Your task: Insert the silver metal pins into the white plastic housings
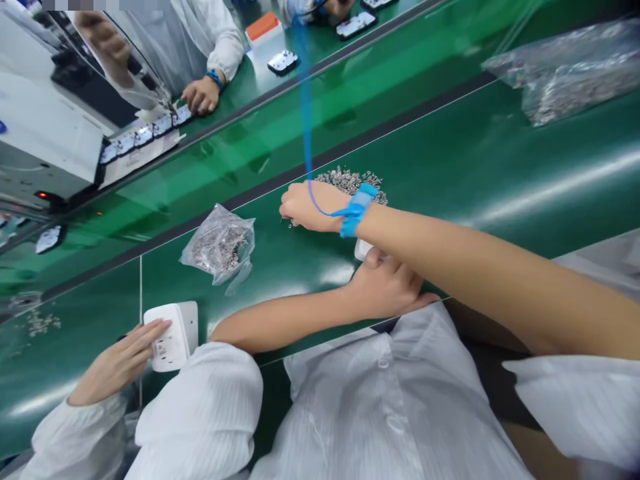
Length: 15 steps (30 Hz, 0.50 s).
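Observation:
My right hand (pixel 313 207), with a blue wrist strap (pixel 359 210) and its cord, reaches across the green bench with fingers curled down. It is beside a loose pile of small shiny metal parts (pixel 350 179), partly hidden behind the hand and wrist. A few tiny pieces show by the fingertips; what the fingers hold is too small to make out. Below my right forearm, my left hand (pixel 387 283) is closed around a white plastic piece (pixel 362 249) near the bench's front edge. Only a corner of that piece shows.
A clear bag of metal parts (pixel 220 247) lies left of my right hand; larger bags (pixel 580 73) lie at the back right. At left, a co-worker's hand (pixel 123 360) touches a white plastic housing (pixel 189 327). Beyond the green divider, another person works beside a machine (pixel 50 120).

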Available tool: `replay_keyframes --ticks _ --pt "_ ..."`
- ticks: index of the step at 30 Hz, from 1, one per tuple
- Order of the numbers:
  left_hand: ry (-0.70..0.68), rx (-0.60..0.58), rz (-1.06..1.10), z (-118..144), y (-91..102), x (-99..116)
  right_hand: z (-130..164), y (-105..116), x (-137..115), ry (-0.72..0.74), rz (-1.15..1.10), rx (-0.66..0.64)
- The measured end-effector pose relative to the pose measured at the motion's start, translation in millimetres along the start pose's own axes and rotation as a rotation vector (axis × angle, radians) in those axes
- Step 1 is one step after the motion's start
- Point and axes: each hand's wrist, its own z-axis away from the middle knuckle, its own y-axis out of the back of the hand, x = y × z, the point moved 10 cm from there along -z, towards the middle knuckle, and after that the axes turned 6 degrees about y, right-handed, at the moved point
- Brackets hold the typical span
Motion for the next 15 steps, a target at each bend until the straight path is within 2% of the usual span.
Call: replay_keyframes --ticks 1,2,3,4,5,6,9,10,12,13,15 --pt "0.013 0.029 0.002 39 24.6 -22 -9 -18 -6 0.072 0.1 -0.098" --pt "-0.017 0.054 0.004 71 41.0 -36 -12 -35 -11 0.159 0.21 -0.21" --pt "-0.047 0.14 -0.005 92 54.2 -43 -13 -48 -14 0.229 0.302 -0.296" --pt "-0.057 0.124 -0.032 96 47.0 -43 -14 -53 -14 0.257 0.362 -0.316" --pt "-0.039 0.001 -0.063 83 20.2 -38 -14 -54 -13 0.269 0.401 -0.318" --pt "-0.021 -0.027 -0.08 57 -4.2 -26 -14 -55 -13 0.276 0.428 -0.322" --pt "-0.039 -0.088 -0.116 -57 -89.5 41 -12 -49 -16 0.292 0.46 -0.337" --pt "-0.05 -0.088 -0.105 -90 -111.7 61 -10 -44 -17 0.293 0.438 -0.332" --pt "-0.062 -0.088 -0.081 -131 -142.5 84 -2 -26 -16 0.269 0.31 -0.277" --pt "-0.067 -0.07 -0.069 -138 -150.1 87 4 -13 -14 0.242 0.22 -0.22" --pt "-0.082 0.007 -0.057 -135 -152.9 82 22 17 -2 0.151 0.046 -0.066"
